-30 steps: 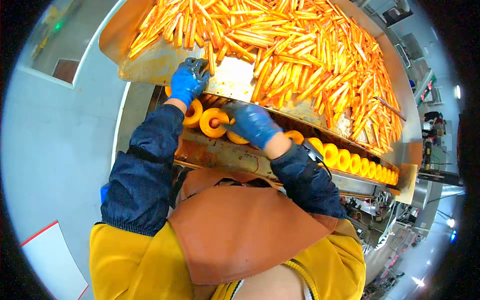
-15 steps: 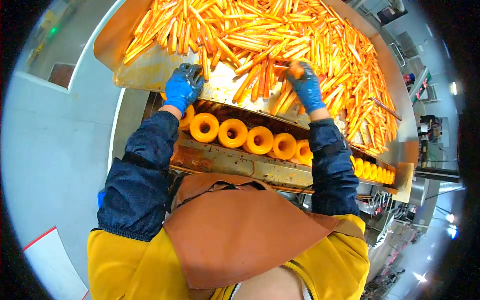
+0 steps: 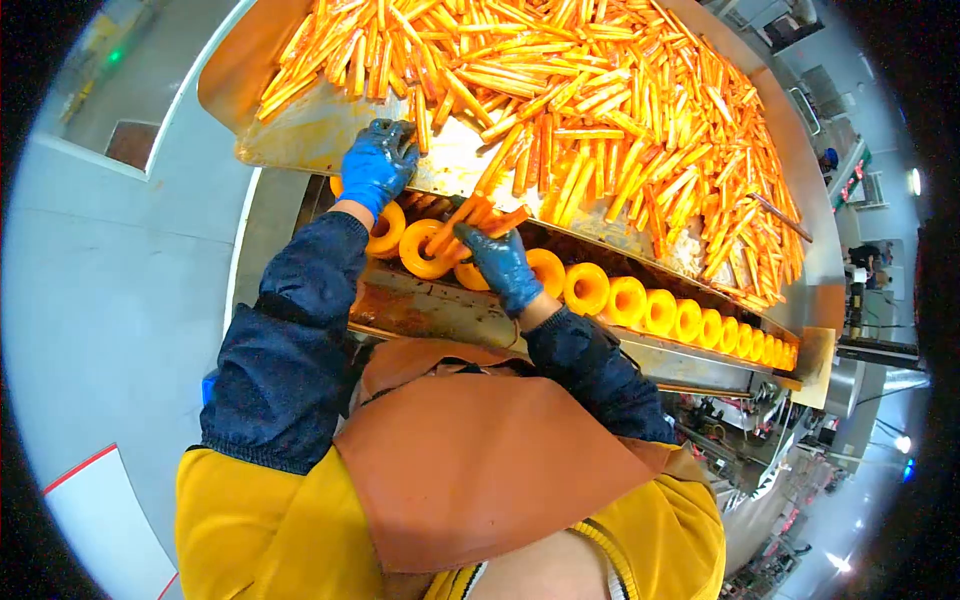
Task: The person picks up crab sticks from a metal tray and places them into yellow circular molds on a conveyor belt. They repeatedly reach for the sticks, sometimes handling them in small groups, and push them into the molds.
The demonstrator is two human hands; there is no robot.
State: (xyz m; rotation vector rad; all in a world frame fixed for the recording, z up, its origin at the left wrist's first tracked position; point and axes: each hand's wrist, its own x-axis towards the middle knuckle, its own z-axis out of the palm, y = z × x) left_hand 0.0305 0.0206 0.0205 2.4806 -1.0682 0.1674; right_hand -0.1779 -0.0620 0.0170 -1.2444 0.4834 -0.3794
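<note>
My right hand (image 3: 502,268), in a blue glove, is closed round a small bunch of glossy orange sticks (image 3: 472,222). It holds the bunch at a slant above a row of yellow ring-shaped cups (image 3: 585,289), and the sticks' lower ends are at one cup's opening. My left hand (image 3: 378,165), also blue-gloved, rests on the front edge of the metal tray (image 3: 310,135). Its fingers are apart beside a stick (image 3: 422,120), and I see nothing held in it. A large heap of the same sticks (image 3: 640,110) covers most of the tray.
A thin dark rod (image 3: 780,217) lies across the heap at the right. Below the cups runs a stained metal ledge (image 3: 440,312). The tray has a raised wall (image 3: 225,90) at the left. Machinery and other equipment stand further off to the right.
My right hand has come from the heap leftward and down to the cups, with a bunch of sticks in it. My left hand has stayed at the tray's edge.
</note>
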